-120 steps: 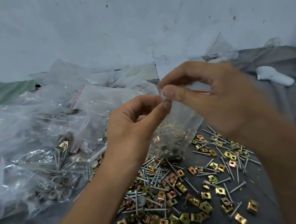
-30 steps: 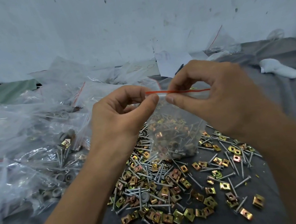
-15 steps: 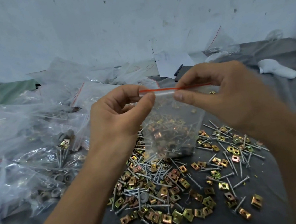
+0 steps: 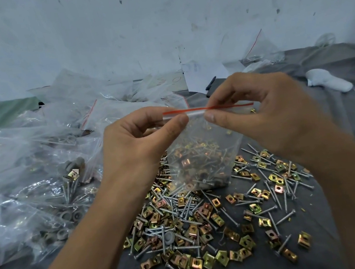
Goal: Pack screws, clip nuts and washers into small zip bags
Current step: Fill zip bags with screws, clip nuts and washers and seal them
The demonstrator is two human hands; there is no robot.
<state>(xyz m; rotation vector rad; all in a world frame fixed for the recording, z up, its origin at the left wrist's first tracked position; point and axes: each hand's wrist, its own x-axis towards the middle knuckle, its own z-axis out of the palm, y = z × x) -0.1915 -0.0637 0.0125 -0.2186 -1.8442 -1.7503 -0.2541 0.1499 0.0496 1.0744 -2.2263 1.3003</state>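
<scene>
Tabletop (image 4: 323, 257): loose screws (image 4: 177, 211), clip nuts (image 4: 222, 257) heaped mid-front; packed bags (image 4: 32, 187) along left edge. Zip bag (image 4: 200, 160), filled, was raised above heap. Left hand (image 4: 137, 144), right hand (image 4: 257, 112) each pinched red seal strip (image 4: 193, 110), now pulled flat since a second before; sealing likely nearly done.
</scene>
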